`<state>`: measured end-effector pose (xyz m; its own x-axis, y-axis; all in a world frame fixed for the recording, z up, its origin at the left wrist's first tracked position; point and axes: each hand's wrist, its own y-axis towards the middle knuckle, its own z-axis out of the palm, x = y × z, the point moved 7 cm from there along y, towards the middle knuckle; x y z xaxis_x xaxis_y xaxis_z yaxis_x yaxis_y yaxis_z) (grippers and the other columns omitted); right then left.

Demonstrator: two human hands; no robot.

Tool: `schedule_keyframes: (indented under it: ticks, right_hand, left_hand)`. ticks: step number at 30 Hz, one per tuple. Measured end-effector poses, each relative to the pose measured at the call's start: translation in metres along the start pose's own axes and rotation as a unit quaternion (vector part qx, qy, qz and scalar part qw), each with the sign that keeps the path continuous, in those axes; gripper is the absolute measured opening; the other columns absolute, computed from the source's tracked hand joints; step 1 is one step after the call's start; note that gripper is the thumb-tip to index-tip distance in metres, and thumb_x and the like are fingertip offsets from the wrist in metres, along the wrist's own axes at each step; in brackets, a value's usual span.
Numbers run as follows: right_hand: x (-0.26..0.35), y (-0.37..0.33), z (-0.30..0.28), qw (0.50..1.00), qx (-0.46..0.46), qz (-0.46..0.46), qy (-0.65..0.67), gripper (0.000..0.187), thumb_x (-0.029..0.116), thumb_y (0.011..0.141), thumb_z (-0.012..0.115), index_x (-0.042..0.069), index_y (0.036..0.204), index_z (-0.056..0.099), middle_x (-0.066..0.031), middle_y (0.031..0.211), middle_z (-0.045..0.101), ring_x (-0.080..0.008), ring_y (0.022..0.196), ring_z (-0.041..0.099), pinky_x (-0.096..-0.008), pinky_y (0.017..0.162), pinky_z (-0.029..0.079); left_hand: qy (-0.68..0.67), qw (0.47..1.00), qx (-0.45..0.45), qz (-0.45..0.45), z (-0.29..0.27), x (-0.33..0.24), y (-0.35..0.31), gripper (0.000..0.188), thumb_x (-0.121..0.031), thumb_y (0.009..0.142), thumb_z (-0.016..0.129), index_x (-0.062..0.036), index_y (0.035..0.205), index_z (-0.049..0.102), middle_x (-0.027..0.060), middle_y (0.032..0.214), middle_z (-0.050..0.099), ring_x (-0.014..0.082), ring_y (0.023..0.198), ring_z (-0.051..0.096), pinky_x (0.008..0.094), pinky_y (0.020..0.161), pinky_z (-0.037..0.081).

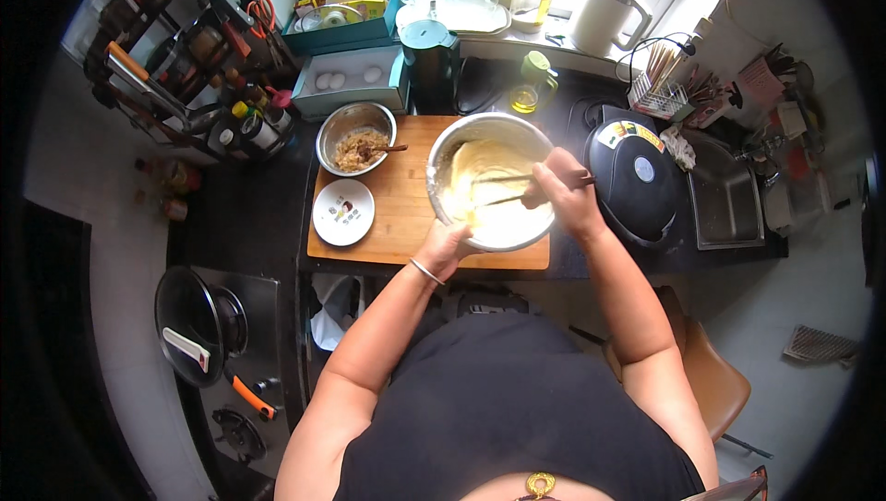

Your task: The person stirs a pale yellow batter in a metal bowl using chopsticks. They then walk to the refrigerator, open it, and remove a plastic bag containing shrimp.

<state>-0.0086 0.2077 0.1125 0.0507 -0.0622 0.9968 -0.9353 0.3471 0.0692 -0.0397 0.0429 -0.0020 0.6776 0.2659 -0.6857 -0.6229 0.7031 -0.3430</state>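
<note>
1. L hand [445,247]: grips near-L edge of lg metal mixing bowl [508,244]; thumb at rim, other fingers mostly hidden under/behind, so can't tell exact spread. Metal bangle [426,271] on that wrist.
2. R hand [565,192]: fingers closed round pair of dk chopsticks [503,178], held from bowl's R side; stick ends apart, down in the mix.
3. Mixing bowl: over R part of wooden board [399,215], in front of person; can't tell if it rests on board or is held just off it.
4. Inside: pale yellow batter [484,161], w/ swirl marks; some smeared up the wall.
5. L of it, on board's far-L corner: smaller metal bowl [346,117] w/ brownish chunky mix [353,153] + brown utensil [391,148] sticking out, over rim.
6. Just below that, nearer person: small white plate [325,215] w/ printed pic, nothing on it.
7. Back of dk desk [249,224], L to R: box [392,102] w/ few eggs [330,81], dk pitcher w/ lt-blue lid [429,35], oil jug [524,100] w/ green top.
8. R side: blk rounded appliance [637,187] near R hand, then metal sink [724,201].
</note>
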Motion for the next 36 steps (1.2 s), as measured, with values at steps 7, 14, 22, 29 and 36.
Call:
schedule_keyframes:
  ticks: [7, 14, 22, 29, 36]
  right_hand:
    - [0.011, 0.002, 0.006, 0.998, -0.004, -0.051, -0.024, 0.013, 0.008, 0.086, 0.051, 0.004, 0.074, 0.047, -0.0031, 0.061, 0.054, -0.0081, 0.054, 0.054, -0.0207, 0.049, 0.044]
    - [0.009, 0.008, -0.011, 0.998, -0.039, -0.021, -0.040, 0.014, 0.009, 0.087, 0.050, 0.004, 0.074, 0.046, -0.0031, 0.062, 0.054, -0.0088, 0.055, 0.055, -0.0211, 0.050, 0.047]
    - [0.011, 0.011, -0.009, 0.999, -0.023, -0.020, -0.038, 0.014, 0.009, 0.086, 0.050, 0.005, 0.074, 0.047, -0.0027, 0.059, 0.053, -0.0089, 0.052, 0.053, -0.0204, 0.047, 0.044]
    - [0.010, 0.016, -0.025, 0.996, -0.043, -0.034, -0.073, 0.014, 0.008, 0.086, 0.050, 0.005, 0.073, 0.046, -0.0011, 0.056, 0.050, -0.0077, 0.047, 0.050, -0.0202, 0.044, 0.042]
    - [0.002, 0.017, -0.029, 0.996, -0.036, 0.036, -0.074, 0.015, 0.009, 0.085, 0.052, 0.006, 0.070, 0.047, -0.0019, 0.058, 0.052, -0.0076, 0.049, 0.050, -0.0221, 0.042, 0.040]
  left_hand:
    - [0.014, 1.000, 0.000, -0.014, 0.004, -0.001, -0.005, 0.054, 0.000, 0.068, 0.047, 0.0043, 0.120, 0.036, 0.0151, 0.109, 0.051, 0.0263, 0.093, 0.057, 0.0398, 0.076, 0.052]
    - [0.016, 1.000, -0.003, -0.026, -0.001, 0.000, -0.007, 0.053, -0.002, 0.069, 0.049, 0.0033, 0.120, 0.037, 0.0145, 0.109, 0.051, 0.0256, 0.094, 0.056, 0.0398, 0.076, 0.051]
    - [0.045, 0.998, -0.001, -0.038, 0.005, -0.001, -0.009, 0.053, -0.002, 0.068, 0.049, 0.0030, 0.120, 0.037, 0.0151, 0.109, 0.051, 0.0255, 0.093, 0.057, 0.0365, 0.071, 0.052]
    - [0.023, 0.998, 0.013, -0.051, 0.004, -0.003, -0.009, 0.053, 0.000, 0.068, 0.048, 0.0024, 0.120, 0.037, 0.0145, 0.109, 0.052, 0.0256, 0.092, 0.057, 0.0380, 0.073, 0.052]
    - [0.015, 0.999, 0.008, -0.039, -0.003, -0.007, -0.009, 0.054, 0.002, 0.068, 0.046, 0.0042, 0.120, 0.036, 0.0168, 0.112, 0.050, 0.0277, 0.096, 0.056, 0.0405, 0.076, 0.052]
